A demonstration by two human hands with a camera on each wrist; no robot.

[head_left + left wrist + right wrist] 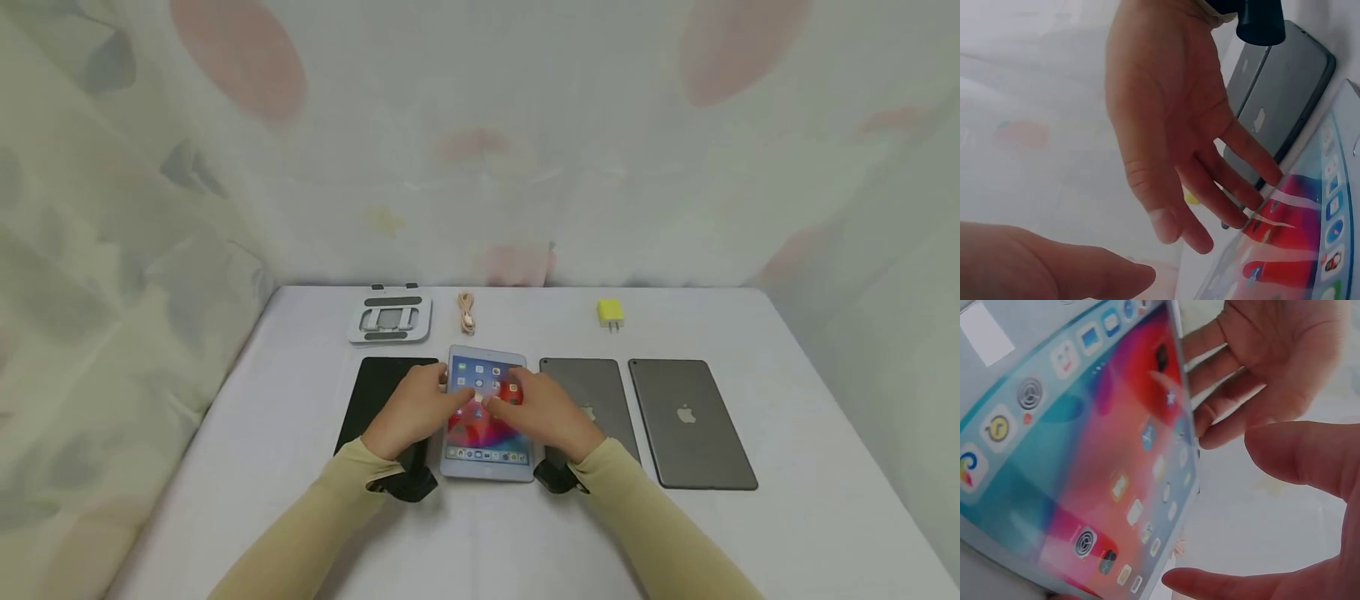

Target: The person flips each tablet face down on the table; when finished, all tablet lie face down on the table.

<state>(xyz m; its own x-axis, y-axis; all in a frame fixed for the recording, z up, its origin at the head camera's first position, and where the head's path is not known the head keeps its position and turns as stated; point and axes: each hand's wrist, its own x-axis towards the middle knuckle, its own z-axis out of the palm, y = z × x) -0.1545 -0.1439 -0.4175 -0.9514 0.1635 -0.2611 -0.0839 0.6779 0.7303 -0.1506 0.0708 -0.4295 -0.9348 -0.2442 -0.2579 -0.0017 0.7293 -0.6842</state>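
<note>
A white tablet (487,433) lies face up between my hands, its screen lit with app icons on a red and blue background. My left hand (416,404) is at its left side, fingertips right at the edge and the thumb reaching over the screen. From the other side my right hand (551,414) has its fingers by the right edge, its thumb also above the screen. In the left wrist view, the right hand's fingers are stretched out and spread, their tips along the tablet's edge. The right wrist view shows the left fingers loosely bent beside the tablet (1104,456).
A black tablet (375,387) lies partly beneath the left forearm. Two grey tablets, one near (600,379) and one farther right (686,454), lie back up. Along the back sit a folding stand (397,312), a coiled cable (467,312) and a yellow charger plug (610,312).
</note>
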